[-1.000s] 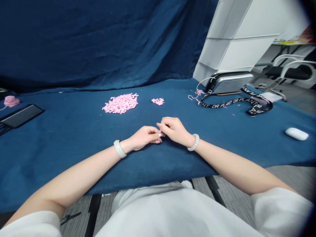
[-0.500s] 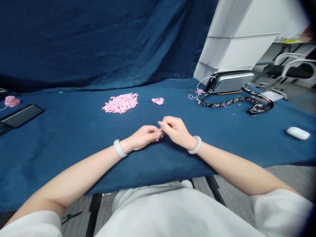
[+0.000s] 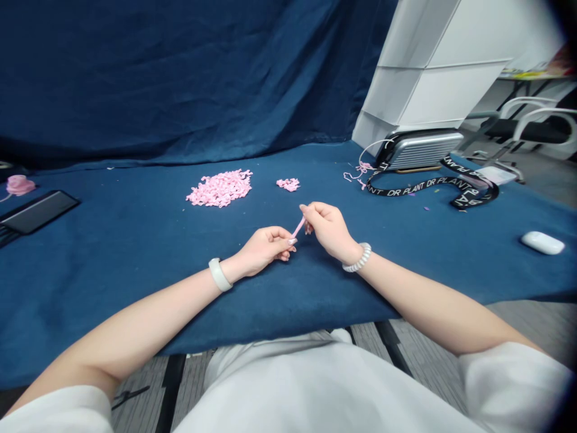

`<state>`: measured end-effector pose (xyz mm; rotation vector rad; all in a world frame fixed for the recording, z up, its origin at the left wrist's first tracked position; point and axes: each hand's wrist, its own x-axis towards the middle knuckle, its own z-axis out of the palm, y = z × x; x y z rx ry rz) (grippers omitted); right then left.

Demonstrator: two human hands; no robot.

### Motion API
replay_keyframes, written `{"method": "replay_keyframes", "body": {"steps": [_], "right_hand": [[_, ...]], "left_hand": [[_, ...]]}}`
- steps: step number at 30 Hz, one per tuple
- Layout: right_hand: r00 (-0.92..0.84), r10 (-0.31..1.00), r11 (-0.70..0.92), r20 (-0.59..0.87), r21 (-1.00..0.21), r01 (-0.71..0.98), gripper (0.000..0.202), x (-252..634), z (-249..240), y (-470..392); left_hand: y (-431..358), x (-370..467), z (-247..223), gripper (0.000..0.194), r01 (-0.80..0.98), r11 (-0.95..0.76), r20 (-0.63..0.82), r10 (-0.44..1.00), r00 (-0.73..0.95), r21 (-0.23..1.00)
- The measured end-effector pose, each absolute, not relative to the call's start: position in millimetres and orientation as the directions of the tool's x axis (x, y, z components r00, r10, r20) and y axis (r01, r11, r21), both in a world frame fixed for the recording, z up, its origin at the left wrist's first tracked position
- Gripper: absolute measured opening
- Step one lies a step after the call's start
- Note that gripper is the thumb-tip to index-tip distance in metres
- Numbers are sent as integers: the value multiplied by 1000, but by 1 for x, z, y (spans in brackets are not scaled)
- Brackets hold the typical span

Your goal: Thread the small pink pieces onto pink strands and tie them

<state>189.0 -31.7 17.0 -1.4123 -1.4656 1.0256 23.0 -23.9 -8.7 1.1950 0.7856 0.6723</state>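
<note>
Between my two hands a short pink strip (image 3: 298, 227) is stretched at a slant, its material too small to make out. My left hand (image 3: 269, 248) pinches the lower end between thumb and fingers. The upper end is in the pinch of my right hand (image 3: 328, 227). Beyond them on the blue cloth lie a large pile of small pink knotted pieces (image 3: 219, 189) and, to its right, a smaller cluster of pink pieces (image 3: 287, 184).
At the left are a dark phone-like device (image 3: 45, 211) and a pink roll (image 3: 20, 185). To the right lie a black lettered strap (image 3: 419, 187), a silver ribbed case (image 3: 424, 150), tangled pink strands (image 3: 362, 170) and a white earbud case (image 3: 543, 242). Blue cloth (image 3: 135, 240) covers the table.
My right hand has moved up and slightly right, away from my left hand. More of the pink strip now shows, drawn straight between them. The piles have not moved.
</note>
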Motion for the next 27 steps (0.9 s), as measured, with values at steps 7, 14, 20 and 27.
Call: {"method": "replay_keyframes", "body": {"steps": [7, 14, 20, 27], "right_hand": [[-4, 1000, -16, -18, -952, 306, 71, 192, 10, -23], [-40, 997, -47, -67, -926, 374, 73, 190, 5, -19], [-156, 981, -33, -117, -887, 460, 75, 188, 4, -22], [-309, 932, -1, -189, -855, 519, 78, 185, -1, -25]], "left_hand": [[-39, 21, -9, 25, 230, -279, 89, 795, 600, 932], [-47, 18, -2, 11, 283, -739, 498, 637, 588, 612], [-48, 17, -1, 5, 215, -862, 679, 496, 542, 459], [-47, 16, -1, 9, 92, -843, 658, 477, 583, 529]]}}
